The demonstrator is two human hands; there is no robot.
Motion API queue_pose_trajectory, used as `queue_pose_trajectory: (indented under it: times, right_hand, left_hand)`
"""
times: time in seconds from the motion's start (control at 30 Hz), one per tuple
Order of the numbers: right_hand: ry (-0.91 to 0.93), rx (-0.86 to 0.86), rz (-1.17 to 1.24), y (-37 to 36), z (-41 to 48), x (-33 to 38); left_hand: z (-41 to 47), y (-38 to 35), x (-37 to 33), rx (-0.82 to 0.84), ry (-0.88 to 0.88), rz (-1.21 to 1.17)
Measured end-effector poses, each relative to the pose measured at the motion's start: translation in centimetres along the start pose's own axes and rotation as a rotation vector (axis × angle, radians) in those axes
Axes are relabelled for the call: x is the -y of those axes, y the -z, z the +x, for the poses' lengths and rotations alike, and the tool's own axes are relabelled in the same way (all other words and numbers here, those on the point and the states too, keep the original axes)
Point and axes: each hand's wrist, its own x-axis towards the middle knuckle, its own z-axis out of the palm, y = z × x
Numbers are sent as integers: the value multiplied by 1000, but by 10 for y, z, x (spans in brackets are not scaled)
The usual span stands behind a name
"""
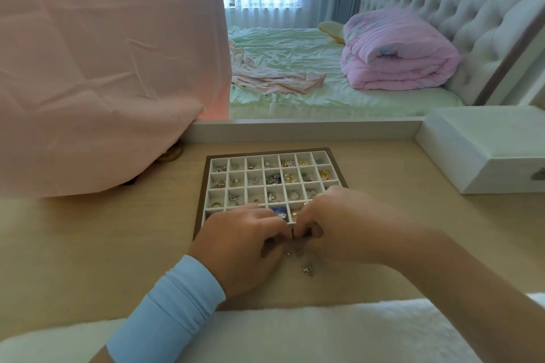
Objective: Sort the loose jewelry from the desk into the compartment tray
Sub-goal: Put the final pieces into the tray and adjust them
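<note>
- Left grip and right grip curl together at the tray's near edge; cannot tell what they hold.
- Most compartments filled; 1 silver piece lies on the counter.

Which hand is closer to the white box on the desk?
Right. The right hand is left of the white box; the left hand lies farther left, beyond the right one.

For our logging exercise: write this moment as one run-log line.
phase: sorting | left hand: fingers curled, meeting right hand at near edge of compartment tray | held item: unclear | loose jewelry: on desk between wrists
</note>
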Motion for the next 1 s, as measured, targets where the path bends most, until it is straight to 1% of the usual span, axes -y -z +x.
queue_pose_trajectory:
  times: [0.13,0.23,0.3,0.4,0.47,0.6,0.7,0.77,0.83,1.0]
  right_hand:
    - [-6,4,19,-15,-5,3]
    - [-9,-18,70,-18,-8,0]
    - [-23,-33,184,-16,-10,-3]
    - [-36,-49,505,-11,-13,-5]
    - [-31,-37,705,-8,-15,-5]
    - [-57,8,957,-9,-13,-2]
    - [-85,31,1154,-9,-11,-4]
    - [-91,44,1243,-9,-9,-5]
    - [-101,64,1262,-11,-7,-5]
    - [-72,111,1340,-15,-3,-8]
  left_hand:
    - [-12,-9,-4,-17,-62,63]
    - [-18,-13,-6,-50,-46,49]
    - [-18,-14,-7,-90,-8,9]
    - [-18,-12,-10,-162,91,-111]
    - [-17,-12,-10,-206,126,-225]
    - [-17,-12,-6,-288,174,-411]
    - [-16,-10,-5,-386,205,-475]
    - [-14,-10,-6,-431,215,-536]
    - [-14,-11,-6,-455,233,-598]
    - [-10,-15,-4,-441,232,-701]
